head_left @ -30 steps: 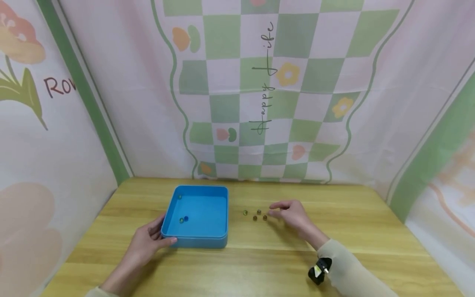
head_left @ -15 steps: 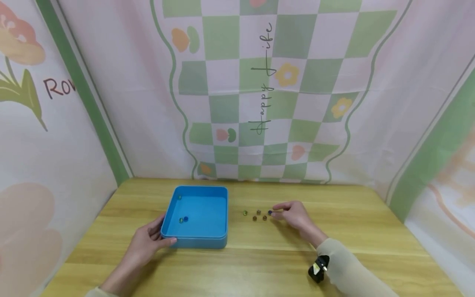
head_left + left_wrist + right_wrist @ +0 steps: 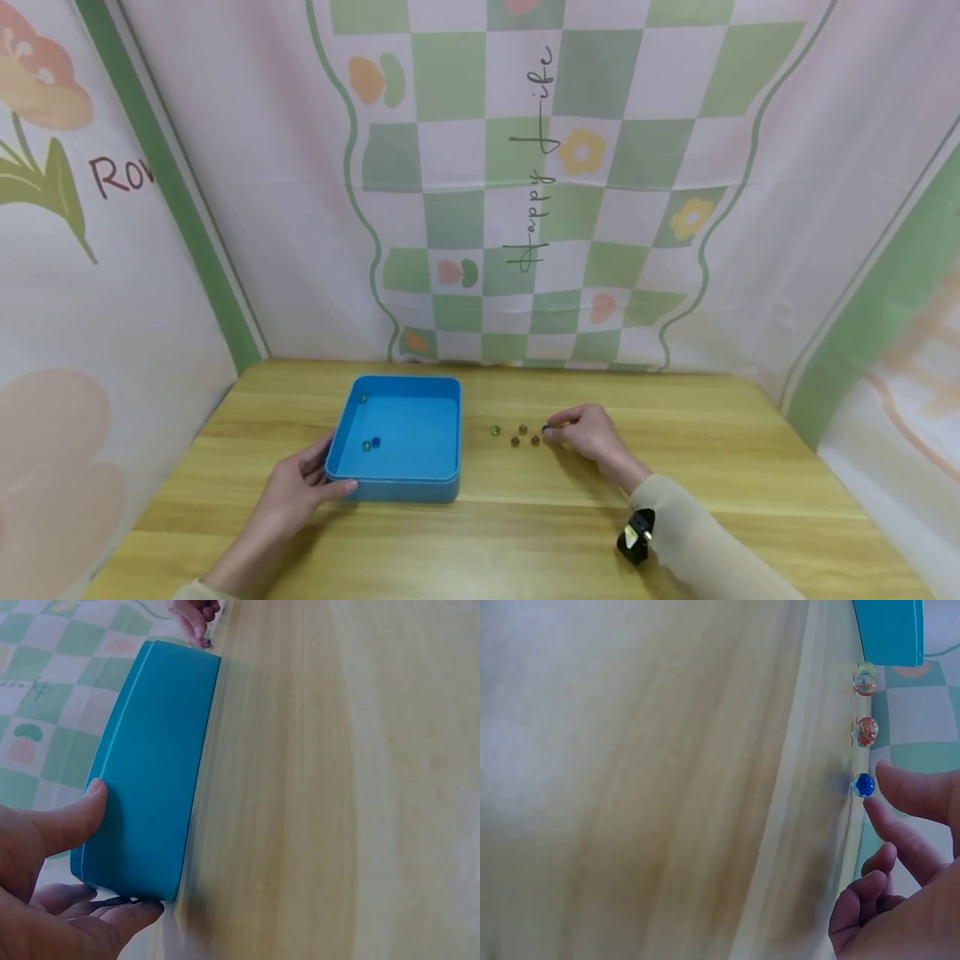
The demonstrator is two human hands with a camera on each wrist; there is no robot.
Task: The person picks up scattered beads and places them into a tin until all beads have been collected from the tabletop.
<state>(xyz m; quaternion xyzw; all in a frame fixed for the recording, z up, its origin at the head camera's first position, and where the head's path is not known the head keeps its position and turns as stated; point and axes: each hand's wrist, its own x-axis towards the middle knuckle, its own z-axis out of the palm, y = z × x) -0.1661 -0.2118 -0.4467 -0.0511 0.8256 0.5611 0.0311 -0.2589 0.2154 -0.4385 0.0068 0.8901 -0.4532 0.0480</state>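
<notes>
A square blue plastic box [image 3: 393, 490] stands on the table at the left. Inside it lie a blue marble [image 3: 377, 442], a greenish marble [image 3: 366, 446] beside it and another greenish marble [image 3: 363, 399] at the far corner. My left hand [image 3: 294, 490] grips the box's near left corner, thumb [image 3: 79, 817] on the front wall and fingers [image 3: 127, 919] round the side. At the right, my right hand [image 3: 588, 433] reaches down to a second blue marble [image 3: 863, 785]. Its thumb and index fingertips sit right at that marble, slightly spread, the other fingers curled in.
Between box and right hand lie several clear marbles with coloured swirls: a yellow-green one [image 3: 496, 431], a pale one [image 3: 523, 429] and two brownish-red ones [image 3: 515, 442]. A patterned cloth [image 3: 525, 208] hangs behind the wooden table [image 3: 487, 550].
The second blue marble, hidden by my right fingers at first, came into view. My right fingers have since drawn in closer around it. The left hand and box stay put.
</notes>
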